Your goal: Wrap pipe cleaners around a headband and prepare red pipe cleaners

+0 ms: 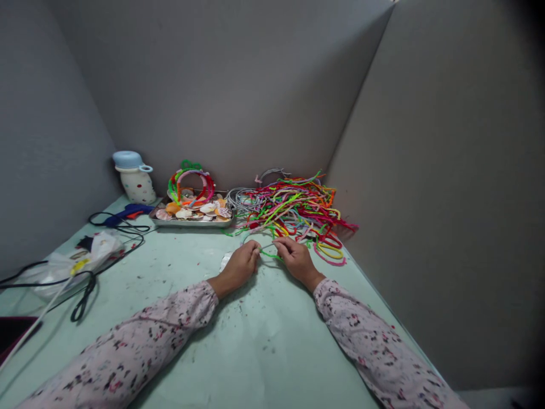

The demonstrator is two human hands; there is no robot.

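My left hand (242, 266) is closed, its fingers pinched on a thin grey wire and a green pipe cleaner (271, 255). My right hand (297, 261) pinches the grey wire (268, 246) from the other side, thumb and fingertips together. The green strand spans the small gap between both hands, just above the table. Part of the wire curves up behind the left hand. Right behind the hands lies a tangled heap of coloured pipe cleaners (293, 201), with coiled grey wire rings (242, 200) at its left.
A metal tray (191, 224) holds seashells (208, 209) and rings wrapped in coloured pipe cleaner (208, 184). Further left are a white bottle (138, 186) with a blue lid, a blue glue gun (123, 215), black cables (87, 298) and a plastic bag (104, 245). Grey walls enclose the table.
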